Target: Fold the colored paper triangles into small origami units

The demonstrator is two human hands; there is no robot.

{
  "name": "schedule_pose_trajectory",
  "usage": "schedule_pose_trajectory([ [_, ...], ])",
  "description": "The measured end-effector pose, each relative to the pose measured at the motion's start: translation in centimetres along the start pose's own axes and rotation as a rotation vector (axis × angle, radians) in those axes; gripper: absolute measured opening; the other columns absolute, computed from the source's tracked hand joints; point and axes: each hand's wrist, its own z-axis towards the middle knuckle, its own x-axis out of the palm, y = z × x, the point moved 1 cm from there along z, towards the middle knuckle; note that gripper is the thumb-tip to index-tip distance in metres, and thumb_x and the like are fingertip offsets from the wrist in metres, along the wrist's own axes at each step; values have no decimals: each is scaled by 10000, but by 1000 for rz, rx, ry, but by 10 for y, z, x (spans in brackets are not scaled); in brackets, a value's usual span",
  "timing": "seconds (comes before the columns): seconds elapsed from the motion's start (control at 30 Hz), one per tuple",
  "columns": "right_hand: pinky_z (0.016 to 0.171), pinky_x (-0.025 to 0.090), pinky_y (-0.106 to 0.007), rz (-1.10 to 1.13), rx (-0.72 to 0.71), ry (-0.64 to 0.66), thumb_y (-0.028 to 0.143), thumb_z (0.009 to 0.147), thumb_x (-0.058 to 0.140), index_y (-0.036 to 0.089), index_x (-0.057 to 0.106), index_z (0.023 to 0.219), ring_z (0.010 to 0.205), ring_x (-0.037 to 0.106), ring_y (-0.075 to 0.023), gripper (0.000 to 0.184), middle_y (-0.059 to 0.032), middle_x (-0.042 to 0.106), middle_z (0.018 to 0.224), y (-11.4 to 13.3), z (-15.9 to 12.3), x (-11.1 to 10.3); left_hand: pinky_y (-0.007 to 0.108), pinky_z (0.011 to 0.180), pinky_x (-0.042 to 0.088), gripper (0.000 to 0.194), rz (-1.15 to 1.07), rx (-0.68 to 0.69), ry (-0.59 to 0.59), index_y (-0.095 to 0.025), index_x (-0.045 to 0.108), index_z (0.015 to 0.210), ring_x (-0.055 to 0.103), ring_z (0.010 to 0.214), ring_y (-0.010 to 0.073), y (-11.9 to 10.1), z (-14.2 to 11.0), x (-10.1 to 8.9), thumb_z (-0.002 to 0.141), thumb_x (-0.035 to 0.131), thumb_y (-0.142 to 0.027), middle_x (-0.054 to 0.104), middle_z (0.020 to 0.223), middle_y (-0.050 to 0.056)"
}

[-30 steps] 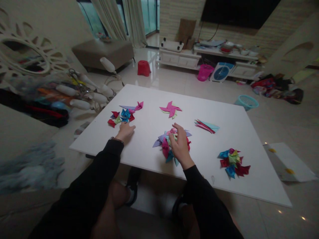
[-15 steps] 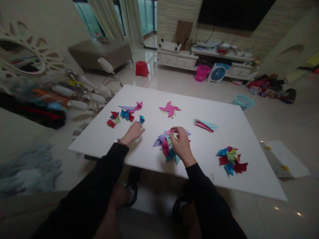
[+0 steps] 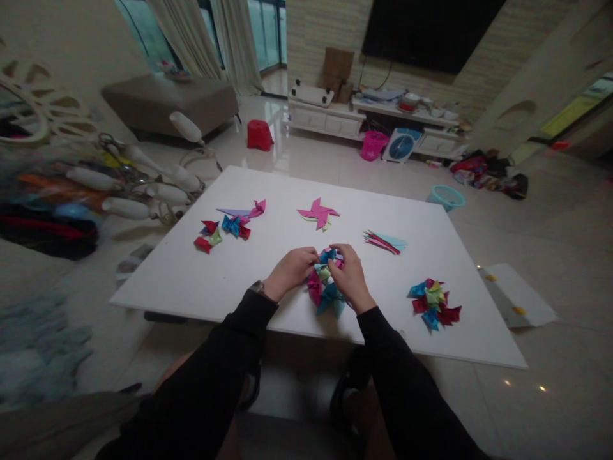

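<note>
My left hand and my right hand meet at the far side of a colourful paper pile in front of me. Between their fingertips is a small blue folded-paper piece, pinched from both sides. Below it lies the cluster of folded paper, with pink, teal and pale green parts; my hands cover some of it. Loose folded pieces in blue, red and green rest at the left. A pink-and-green paper pinwheel lies flat beyond my hands.
All this sits on a white table. Folded paper strips lie right of centre, and another multicoloured paper cluster is near the right edge. On the floor stand a red stool and a blue basket.
My left hand has brought the blue folded piece from the left group rightward to the central cluster. My right hand has stayed there, its fingers closing in. The view has turned slightly right.
</note>
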Motion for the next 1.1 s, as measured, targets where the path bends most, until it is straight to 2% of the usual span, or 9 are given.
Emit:
schedule_pose_trajectory([
  [0.3,965,479,-438,-68,-26,45,107,798,553,201,679,957,1028,591,-256,224,-76,619,1031,-5,-6,1,292,850,523,214,65,37,-16,-166,748,887,686,891,190,0,-5,3,857,569,-51,722,947,69],
  [0.53,944,459,-400,-130,-4,84,84,804,590,209,695,1010,1006,575,-241,263,-61,611,1027,-10,-6,2,291,836,523,232,190,109,-3,-163,731,902,672,919,194,-2,-7,4,868,543,-32,705,929,65],
  [0.7,889,455,-387,-168,24,137,93,821,610,207,711,922,949,568,-237,183,-54,602,961,-9,-6,3,290,814,520,215,197,131,20,-159,727,880,668,905,194,-7,-6,3,872,551,-36,705,923,66],
  [1.1,901,443,-384,-224,27,153,117,826,642,204,669,805,965,553,-239,93,-52,603,939,-6,-7,-1,290,794,522,252,234,141,31,-161,737,898,667,894,195,-10,-5,6,845,545,-7,710,949,72],
])
